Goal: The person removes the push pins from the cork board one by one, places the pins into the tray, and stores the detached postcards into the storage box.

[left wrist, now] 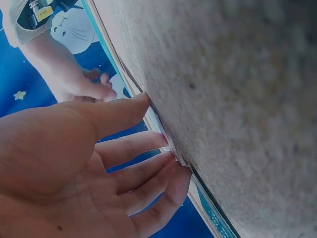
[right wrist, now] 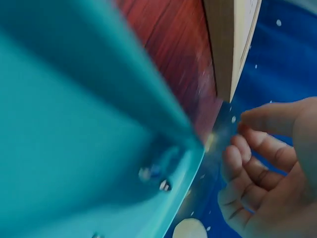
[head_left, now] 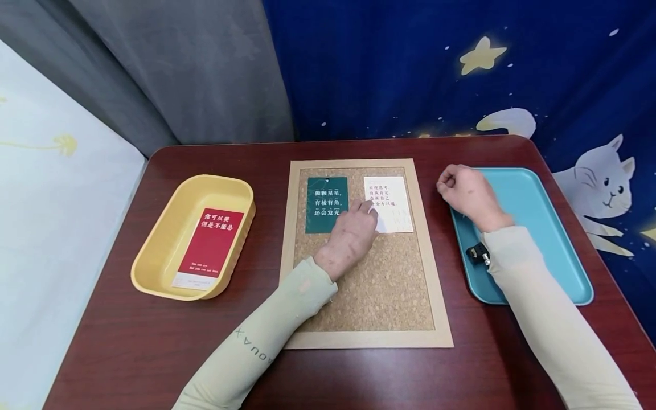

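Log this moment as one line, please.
left hand: touching white card on corkboard; right hand: near blue tray; red card: in yellow bin

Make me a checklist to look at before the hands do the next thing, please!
1. Green card lies on the cork board: ok, near its top left.
2. White card lies beside it on the board: ok, with a gap between the two.
3. Left hand is at the white card: ok, fingertips at its left edge.
4. Right hand has a tiny thing ready: cannot tell, its curled fingers could hide one.
5. Small shiny bits are in the blue tray: ok, the right wrist view shows some.
6. Red card is on the board: not ok, it's in the yellow bin.
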